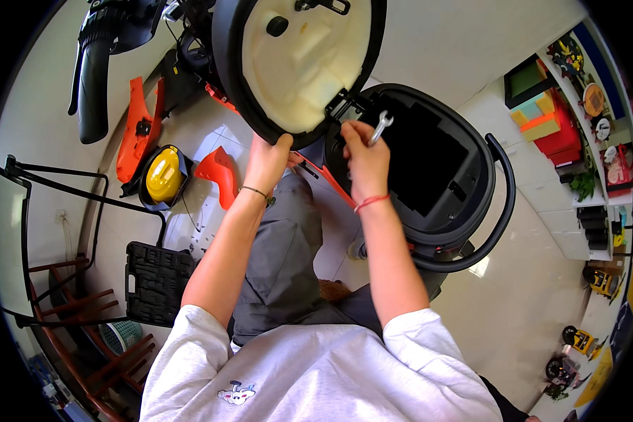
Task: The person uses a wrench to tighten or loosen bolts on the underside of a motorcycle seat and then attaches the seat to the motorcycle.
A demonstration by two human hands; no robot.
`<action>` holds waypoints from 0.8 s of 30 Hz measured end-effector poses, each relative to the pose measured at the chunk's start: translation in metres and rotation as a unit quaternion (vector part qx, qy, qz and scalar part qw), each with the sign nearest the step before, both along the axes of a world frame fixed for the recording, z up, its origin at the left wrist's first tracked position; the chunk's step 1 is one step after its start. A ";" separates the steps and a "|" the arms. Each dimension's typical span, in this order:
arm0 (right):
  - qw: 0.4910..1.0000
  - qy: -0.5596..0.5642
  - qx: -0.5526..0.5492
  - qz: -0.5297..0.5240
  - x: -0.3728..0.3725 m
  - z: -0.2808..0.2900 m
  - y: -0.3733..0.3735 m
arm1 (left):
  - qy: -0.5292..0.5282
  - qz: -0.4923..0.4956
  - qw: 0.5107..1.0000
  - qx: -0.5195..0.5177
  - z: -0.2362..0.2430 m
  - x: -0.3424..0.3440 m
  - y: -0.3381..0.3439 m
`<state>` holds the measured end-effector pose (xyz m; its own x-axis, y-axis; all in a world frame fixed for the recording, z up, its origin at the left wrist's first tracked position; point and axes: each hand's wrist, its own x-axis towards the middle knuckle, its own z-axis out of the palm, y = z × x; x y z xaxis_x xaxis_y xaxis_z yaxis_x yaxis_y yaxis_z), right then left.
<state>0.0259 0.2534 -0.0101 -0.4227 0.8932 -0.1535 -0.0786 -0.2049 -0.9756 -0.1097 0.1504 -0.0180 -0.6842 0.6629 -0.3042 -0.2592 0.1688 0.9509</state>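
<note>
A scooter's seat (304, 77) is tipped up, its pale underside facing me. My left hand (266, 166) grips the seat's lower rim, thumb on the near side and the other fingers mostly hidden behind. Closed around a silver wrench (381, 128), my right hand (366, 158) is just below the black seat hinge (344, 107). The wrench's open jaw sticks up past my fingers; its lower part is largely hidden in the hand. Beside that hand, to the right, lies the open black storage compartment (429, 151) of the scooter.
A black grab rail (508, 204) curves around the scooter's rear. On the floor at left are orange body panels (139, 133), a yellow helmet (164, 174) and an open black tool case (158, 283). The handlebar grip (93, 91) juts in at upper left. Shelves (577, 126) line the right wall.
</note>
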 end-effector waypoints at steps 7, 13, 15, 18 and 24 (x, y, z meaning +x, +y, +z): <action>0.948 -0.225 0.205 0.096 -0.027 -0.034 0.088 | 0.093 0.006 0.996 0.004 -0.002 0.004 0.004; 0.932 -0.241 0.246 0.112 -0.043 -0.053 0.094 | 0.127 -0.010 0.991 -0.030 -0.023 -0.002 0.000; 0.944 -0.217 0.227 0.102 -0.045 -0.055 0.092 | 0.117 -0.008 0.992 -0.035 -0.023 0.000 -0.003; 0.963 -0.170 0.189 0.085 -0.040 -0.063 0.096 | 0.124 -0.016 0.991 -0.043 -0.009 0.005 0.000; 0.956 -0.207 0.197 0.068 -0.047 -0.062 0.089 | 0.120 -0.015 0.992 -0.030 -0.009 0.001 -0.004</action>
